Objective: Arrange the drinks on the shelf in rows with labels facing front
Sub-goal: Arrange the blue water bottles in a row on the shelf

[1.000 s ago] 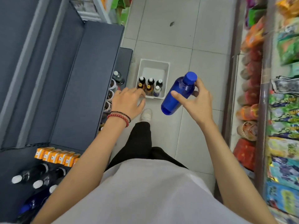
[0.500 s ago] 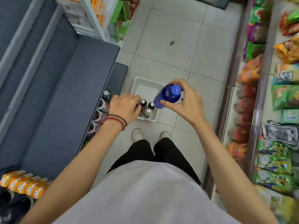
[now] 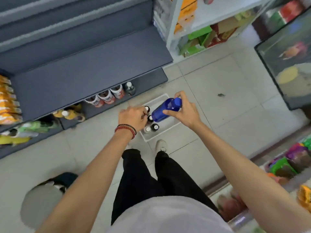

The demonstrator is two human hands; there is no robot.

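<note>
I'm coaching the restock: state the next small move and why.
Probably close the left hand on one of the small bottles in the white bin and lift it out: that hand is down among them, and the right hand grips the blue bottle.

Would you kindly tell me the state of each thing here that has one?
blue bottle, capped, tilted
right hand, grips blue bottle
left hand, curled among small bottles, grip unclear
small bottles, capped, upright in white bin
white bin, on floor, partly filled
</note>
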